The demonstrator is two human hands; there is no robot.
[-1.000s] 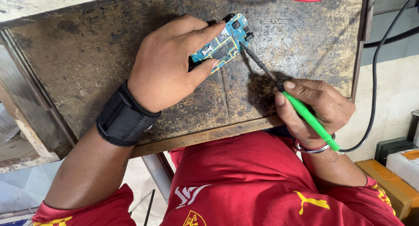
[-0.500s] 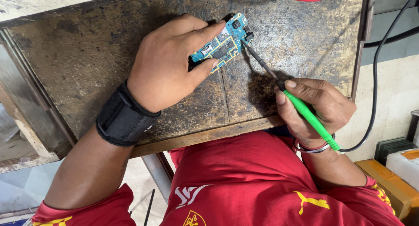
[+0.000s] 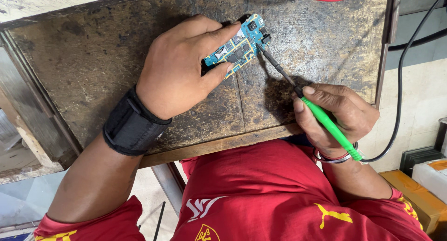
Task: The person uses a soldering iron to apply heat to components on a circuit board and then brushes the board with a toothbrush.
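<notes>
Your left hand [image 3: 179, 69] is closed on the blue circuit board [image 3: 238, 45], pinning it flat to the worn tabletop [image 3: 84, 59] between thumb and forefinger. From four o'clock of the board, your right hand [image 3: 337, 115] grips a green-handled soldering iron [image 3: 326, 122], its tip touching the board's right edge.

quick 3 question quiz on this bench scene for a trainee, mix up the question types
1. True or false: the left hand presses the blue circuit board down on the worn metal table.
2. Multiple choice: the handle of the soldering iron in the right hand is A) red B) green C) yellow.
3. Short answer: what does the iron's tip touch?

Key
1. True.
2. B.
3. The right edge of the circuit board.
</notes>
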